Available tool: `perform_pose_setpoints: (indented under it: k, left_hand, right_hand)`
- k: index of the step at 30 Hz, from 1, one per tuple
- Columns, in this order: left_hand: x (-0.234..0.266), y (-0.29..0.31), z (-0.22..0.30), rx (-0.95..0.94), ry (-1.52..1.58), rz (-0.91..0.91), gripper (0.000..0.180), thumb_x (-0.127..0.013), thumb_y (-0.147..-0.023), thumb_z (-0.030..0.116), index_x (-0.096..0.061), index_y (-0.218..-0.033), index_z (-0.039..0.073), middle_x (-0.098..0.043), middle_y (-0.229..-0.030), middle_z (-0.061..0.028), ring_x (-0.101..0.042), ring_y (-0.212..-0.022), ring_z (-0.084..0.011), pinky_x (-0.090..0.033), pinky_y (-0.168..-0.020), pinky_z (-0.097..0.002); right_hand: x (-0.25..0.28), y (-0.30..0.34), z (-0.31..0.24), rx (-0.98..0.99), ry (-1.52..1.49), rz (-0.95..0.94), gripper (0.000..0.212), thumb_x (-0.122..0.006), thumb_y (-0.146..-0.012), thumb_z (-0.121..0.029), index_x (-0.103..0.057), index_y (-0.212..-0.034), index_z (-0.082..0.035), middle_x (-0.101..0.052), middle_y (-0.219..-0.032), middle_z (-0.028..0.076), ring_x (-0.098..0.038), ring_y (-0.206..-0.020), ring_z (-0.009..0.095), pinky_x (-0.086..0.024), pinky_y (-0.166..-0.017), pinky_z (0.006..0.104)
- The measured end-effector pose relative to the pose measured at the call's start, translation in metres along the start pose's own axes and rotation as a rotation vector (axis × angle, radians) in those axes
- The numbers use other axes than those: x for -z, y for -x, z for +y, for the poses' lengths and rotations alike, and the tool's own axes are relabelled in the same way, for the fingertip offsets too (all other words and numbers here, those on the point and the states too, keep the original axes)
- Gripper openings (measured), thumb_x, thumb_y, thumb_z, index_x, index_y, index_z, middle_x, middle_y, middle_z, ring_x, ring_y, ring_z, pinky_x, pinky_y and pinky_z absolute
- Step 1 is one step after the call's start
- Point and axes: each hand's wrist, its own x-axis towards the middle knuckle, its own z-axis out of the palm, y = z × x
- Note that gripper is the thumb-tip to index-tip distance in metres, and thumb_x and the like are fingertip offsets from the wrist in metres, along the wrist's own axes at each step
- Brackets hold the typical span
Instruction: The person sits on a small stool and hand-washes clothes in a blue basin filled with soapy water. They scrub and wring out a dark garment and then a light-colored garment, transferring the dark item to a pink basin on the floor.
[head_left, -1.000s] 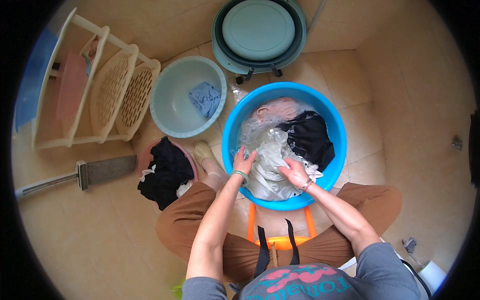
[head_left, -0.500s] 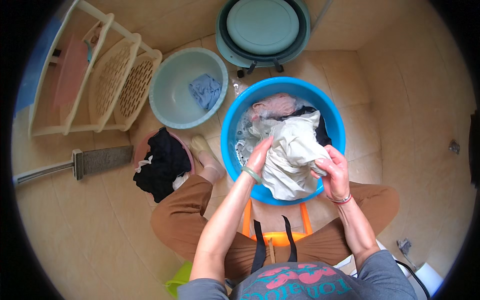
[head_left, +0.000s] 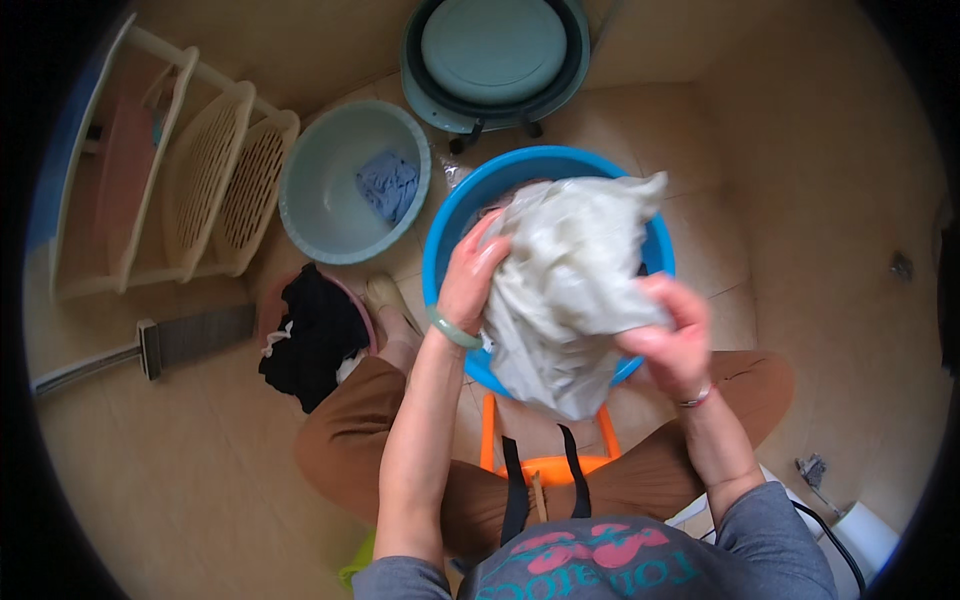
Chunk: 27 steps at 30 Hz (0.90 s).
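Observation:
A wet white garment (head_left: 572,275) is bunched between my hands above the blue basin (head_left: 548,158). My left hand (head_left: 472,272), with a pale green bangle at the wrist, holds its left side. My right hand (head_left: 682,335), somewhat blurred, grips its lower right part between thumb and fingers. The cloth hides most of what lies in the basin. A bit of pink cloth (head_left: 505,198) shows past its upper left edge, and a dark patch peeks out at the right.
A pale green basin (head_left: 310,215) with a blue cloth (head_left: 388,186) stands at left. Below it, black clothes (head_left: 318,335) fill a pink basin. A cream rack (head_left: 205,190), a long-handled mop (head_left: 200,345), an orange stool (head_left: 553,468) and a folded teal tub (head_left: 493,50) are around.
The white garment has been lifted and spread wider, covering more of the basin. My left hand has moved left and slightly up; the right hand has shifted a little. The whole view has shifted slightly.

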Motion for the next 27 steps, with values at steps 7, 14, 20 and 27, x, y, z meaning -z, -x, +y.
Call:
perform_pose_setpoints:
  k: [7, 14, 20, 27]
  left_hand:
    - [0.099, -0.015, -0.115, 0.035, -0.223, 0.333, 0.028, -0.048, -0.077, 0.001, -0.062, -0.1, 0.001, -0.064, -0.105, -0.0062, -0.058, -0.096, -0.0147, -0.043, -0.087, -0.0249]
    - [0.058, 0.005, -0.158, -0.245, -1.317, 0.662, 0.038, -0.048, -0.094, 0.033, -0.055, -0.13, 0.023, -0.037, -0.147, -0.0107, -0.028, -0.139, -0.0313, -0.016, -0.109, -0.0567]
    - [0.071, -0.001, -0.218, -0.041, -1.63, 0.497, 0.046, -0.04, -0.097, 0.038, -0.041, -0.143, 0.031, -0.02, -0.156, -0.0104, -0.014, -0.144, -0.0351, -0.009, -0.11, -0.0628]
    - [0.105, -0.04, -0.259, 0.091, -1.712, 0.331, 0.049, -0.044, -0.094, 0.035, -0.039, -0.143, 0.035, -0.035, -0.148, -0.0111, -0.03, -0.136, -0.0385, -0.021, -0.102, -0.0668]
  right_hand:
    - [-0.013, -0.002, 0.126, -0.073, 0.445, -0.289, 0.021, -0.072, -0.08, -0.018, -0.062, -0.089, -0.002, -0.062, -0.077, 0.007, -0.059, -0.067, 0.022, -0.047, -0.063, 0.0316]
    - [0.033, -0.042, 0.209, -0.055, 1.068, 0.043, 0.059, -0.059, -0.085, -0.048, -0.05, -0.131, -0.012, -0.04, -0.139, 0.019, -0.038, -0.127, 0.041, -0.035, -0.102, 0.046]
    - [0.018, -0.068, 0.29, 0.061, 1.418, -0.211, 0.052, -0.053, -0.091, -0.039, -0.044, -0.14, -0.024, -0.018, -0.155, 0.014, -0.015, -0.141, 0.042, -0.017, -0.108, 0.0614]
    - [0.037, -0.094, 0.349, 0.004, 1.529, -0.293, 0.047, -0.053, -0.088, -0.037, -0.053, -0.133, -0.021, -0.036, -0.145, 0.014, -0.029, -0.132, 0.042, -0.024, -0.105, 0.0587]
